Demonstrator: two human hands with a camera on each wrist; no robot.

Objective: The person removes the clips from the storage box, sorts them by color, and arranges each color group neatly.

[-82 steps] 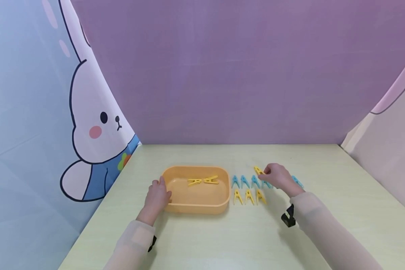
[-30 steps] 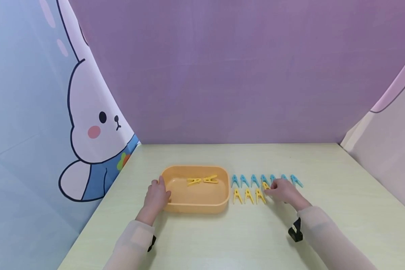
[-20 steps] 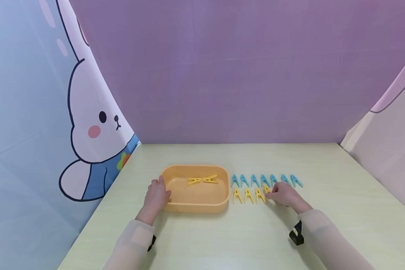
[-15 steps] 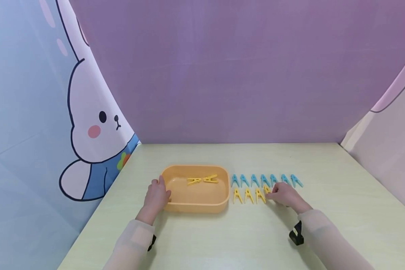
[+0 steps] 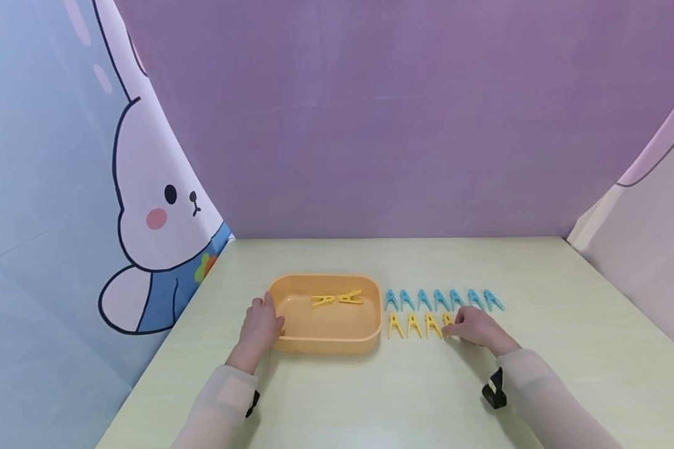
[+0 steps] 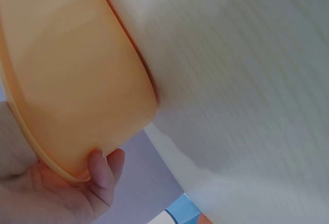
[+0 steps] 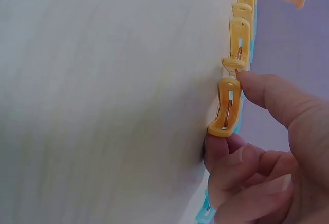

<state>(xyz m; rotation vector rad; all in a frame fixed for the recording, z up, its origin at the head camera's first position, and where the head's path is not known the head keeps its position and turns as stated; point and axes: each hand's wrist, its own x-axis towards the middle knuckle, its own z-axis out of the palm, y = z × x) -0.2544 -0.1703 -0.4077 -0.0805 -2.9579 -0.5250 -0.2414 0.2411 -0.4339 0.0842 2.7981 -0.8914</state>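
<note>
My left hand (image 5: 261, 327) grips the left rim of an orange plastic basin (image 5: 328, 346); the left wrist view shows fingers curled over the basin's wall (image 6: 77, 80). Two yellow clothespins (image 5: 351, 298) lie inside the basin. My right hand (image 5: 477, 327) pinches another yellow clothespin (image 5: 447, 318) between thumb and fingertips, at the right end of a row of yellow clothespins (image 5: 414, 325) on the table. Seen from the right wrist, this clothespin (image 7: 226, 108) stands close beside its neighbour (image 7: 239, 39). Part of it is hidden by the fingers in the head view.
Behind the yellow row runs a longer row of several blue clothespins (image 5: 424, 300), just right of the basin. The pale table (image 5: 371, 399) ends at a purple backdrop (image 5: 371, 125). A curtain with a cartoon rabbit (image 5: 168, 199) hangs on the left.
My right hand has brought the yellow clothespin from above the blue row down to the right end of the yellow row, shifting slightly nearer lately. My left hand stays on the basin.
</note>
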